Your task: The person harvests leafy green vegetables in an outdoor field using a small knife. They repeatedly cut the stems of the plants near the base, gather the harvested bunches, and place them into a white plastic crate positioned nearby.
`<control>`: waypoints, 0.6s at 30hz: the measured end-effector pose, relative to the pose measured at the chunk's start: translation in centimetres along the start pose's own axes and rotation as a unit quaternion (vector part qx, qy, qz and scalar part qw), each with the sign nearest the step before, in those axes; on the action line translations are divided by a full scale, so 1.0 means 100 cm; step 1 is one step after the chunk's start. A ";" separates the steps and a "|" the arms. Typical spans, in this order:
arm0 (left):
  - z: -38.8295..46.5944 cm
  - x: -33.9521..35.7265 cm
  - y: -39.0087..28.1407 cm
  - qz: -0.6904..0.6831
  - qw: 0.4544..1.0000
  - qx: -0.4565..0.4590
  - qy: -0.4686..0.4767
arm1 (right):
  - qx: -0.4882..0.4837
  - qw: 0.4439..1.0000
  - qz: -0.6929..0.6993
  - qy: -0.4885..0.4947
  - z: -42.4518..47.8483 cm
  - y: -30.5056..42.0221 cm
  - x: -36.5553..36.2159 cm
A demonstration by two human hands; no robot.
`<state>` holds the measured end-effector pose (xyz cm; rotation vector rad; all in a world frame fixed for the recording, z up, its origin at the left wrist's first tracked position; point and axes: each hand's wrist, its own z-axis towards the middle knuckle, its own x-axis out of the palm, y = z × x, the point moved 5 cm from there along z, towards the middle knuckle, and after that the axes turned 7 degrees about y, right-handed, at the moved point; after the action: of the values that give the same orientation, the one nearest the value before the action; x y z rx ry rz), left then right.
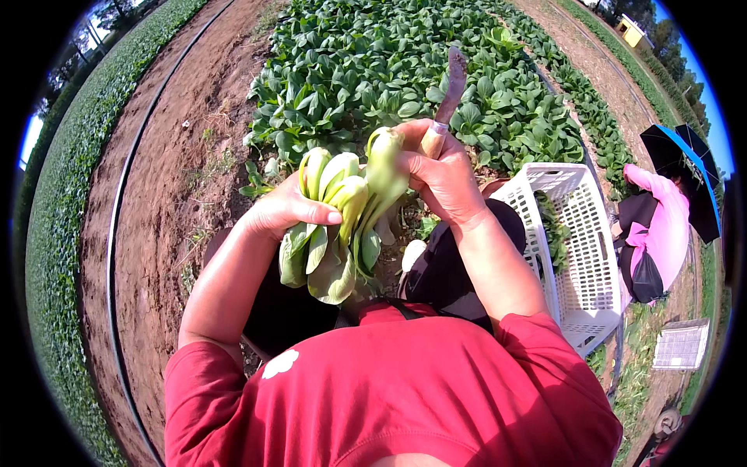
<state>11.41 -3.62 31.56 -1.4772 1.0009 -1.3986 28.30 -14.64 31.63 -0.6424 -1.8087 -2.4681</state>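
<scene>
My left hand (292, 207) is closed around several heads of bok choy (332, 187), their pale stem bases up and their leaves hanging down. At their right, my right hand (440, 175) grips the wooden handle of a harvesting knife (452, 87), whose dirty, curved blade points up and away. The thumb and fingers of that same hand also touch another bok choy head (385, 163), partly blurred, beside the bunch. Beyond both hands grows a dense bed of leafy bok choy plants (362, 76).
White plastic crates (583, 233) stand at my right, with leafy greens (551, 227) inside. A co-worker in pink (662, 222) bends beside a dark umbrella (688, 175) further right. Another crate (681, 344) lies behind. A black irrigation hose (119, 198) runs along bare soil at left.
</scene>
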 end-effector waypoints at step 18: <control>-0.049 0.048 0.032 0.407 0.904 0.015 -0.133 | 0.099 0.987 -0.124 0.013 -0.058 -0.013 0.016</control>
<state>6.83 -9.43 30.13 -0.9883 1.2083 -0.5859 24.67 -19.18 29.52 -0.3927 -2.2092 -2.3745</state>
